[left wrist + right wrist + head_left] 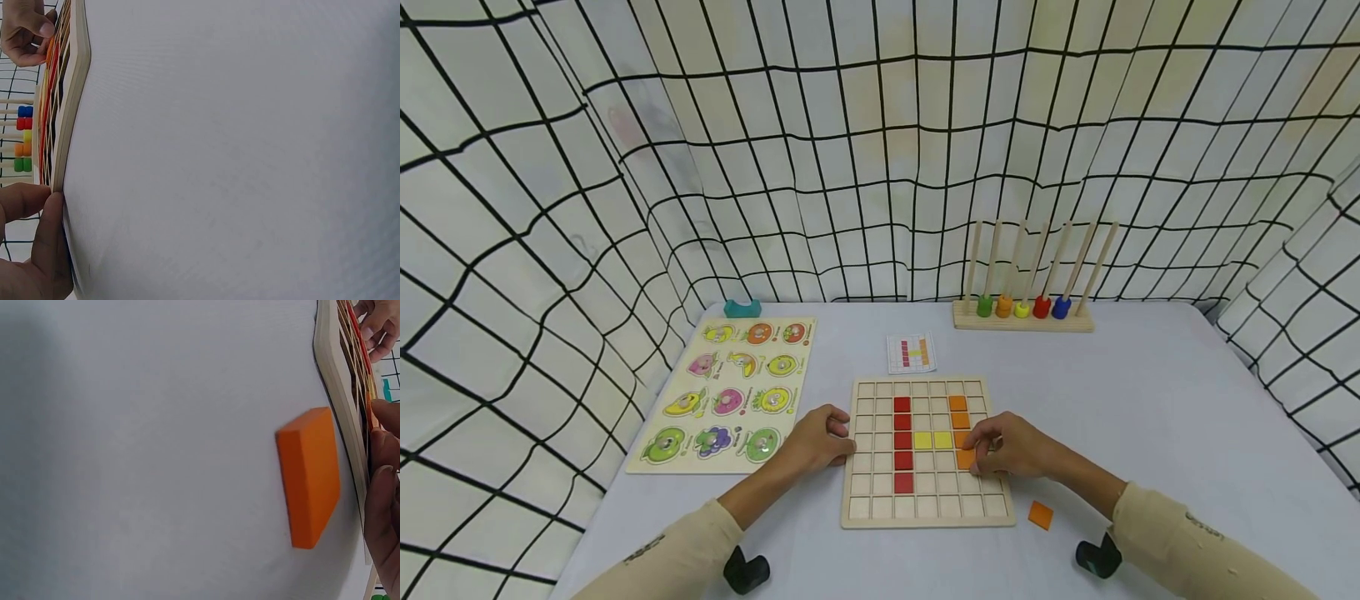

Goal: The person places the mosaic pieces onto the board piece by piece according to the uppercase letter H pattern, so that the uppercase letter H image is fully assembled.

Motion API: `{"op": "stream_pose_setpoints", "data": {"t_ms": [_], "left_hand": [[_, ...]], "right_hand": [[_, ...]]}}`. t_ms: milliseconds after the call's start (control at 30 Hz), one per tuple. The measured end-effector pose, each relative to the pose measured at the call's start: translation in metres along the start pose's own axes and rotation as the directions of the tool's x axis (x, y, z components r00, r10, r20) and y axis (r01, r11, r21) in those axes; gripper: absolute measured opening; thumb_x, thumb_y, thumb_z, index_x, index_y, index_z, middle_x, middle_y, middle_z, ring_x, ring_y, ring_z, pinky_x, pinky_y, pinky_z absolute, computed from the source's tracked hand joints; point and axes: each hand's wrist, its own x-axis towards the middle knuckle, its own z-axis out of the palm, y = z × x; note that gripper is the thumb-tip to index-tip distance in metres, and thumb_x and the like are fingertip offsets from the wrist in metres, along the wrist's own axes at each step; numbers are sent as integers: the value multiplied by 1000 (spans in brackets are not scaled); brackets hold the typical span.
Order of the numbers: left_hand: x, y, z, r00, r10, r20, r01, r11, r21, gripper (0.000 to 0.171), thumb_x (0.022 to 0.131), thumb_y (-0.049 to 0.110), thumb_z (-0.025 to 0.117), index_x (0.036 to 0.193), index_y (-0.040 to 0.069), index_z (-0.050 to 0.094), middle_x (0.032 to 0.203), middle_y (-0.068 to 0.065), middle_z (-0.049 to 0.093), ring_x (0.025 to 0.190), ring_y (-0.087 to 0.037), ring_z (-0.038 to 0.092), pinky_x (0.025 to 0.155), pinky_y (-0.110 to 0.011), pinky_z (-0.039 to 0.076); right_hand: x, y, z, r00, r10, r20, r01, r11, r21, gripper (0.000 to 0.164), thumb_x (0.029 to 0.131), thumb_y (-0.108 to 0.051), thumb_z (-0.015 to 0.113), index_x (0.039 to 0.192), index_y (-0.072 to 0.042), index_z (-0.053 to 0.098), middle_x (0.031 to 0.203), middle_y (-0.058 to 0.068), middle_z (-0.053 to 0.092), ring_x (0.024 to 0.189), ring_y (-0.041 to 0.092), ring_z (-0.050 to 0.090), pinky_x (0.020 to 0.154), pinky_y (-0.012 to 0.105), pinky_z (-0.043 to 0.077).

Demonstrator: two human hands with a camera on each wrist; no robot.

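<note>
A wooden grid board (880, 508) lies on the table. In it, several red tiles (902, 442) form a column, two yellow tiles (933, 440) sit in a row beside them, and orange tiles (958, 412) run down the right side. My left hand (815, 435) pinches the board's left edge between thumb and finger, as the left wrist view also shows. Over the right side, my right hand (1009, 446) has its thumb and fingers curled at the lowest orange tile (965, 460), partly hidden by them. A loose orange tile (312, 478) lies beside the board.
Behind the board lies a small pattern card (912, 353). A fruit puzzle board (658, 404) is at the left, a teal object (742, 309) behind it. A peg stand (1024, 320) with coloured beads stands at the back right. Black netting (880, 131) surrounds the table.
</note>
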Motion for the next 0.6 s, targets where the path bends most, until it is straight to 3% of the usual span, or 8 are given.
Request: {"op": "stream_pose_setpoints", "data": {"t_ms": [300, 600], "left_hand": [[1, -1, 1, 1000, -2, -2, 2, 1000, 13, 39, 82, 4, 73, 118, -1, 60, 98, -10, 59, 77, -17, 63, 67, -27, 61], [0, -2, 1, 1000, 1, 0, -1, 1000, 23, 39, 82, 4, 73, 118, -1, 60, 98, -10, 59, 78, -17, 63, 67, -28, 61]], "right_hand": [[-3, -6, -1, 1000, 3, -6, -3, 1000, 24, 25, 83, -15, 82, 105, -7, 75, 77, 1, 64, 78, 16, 54, 64, 20, 47], [-1, -7, 2, 999, 40, -25, -41, 999, -18, 22, 82, -13, 82, 103, -10, 76, 76, -2, 63, 78, 16, 55, 65, 21, 49]]}}
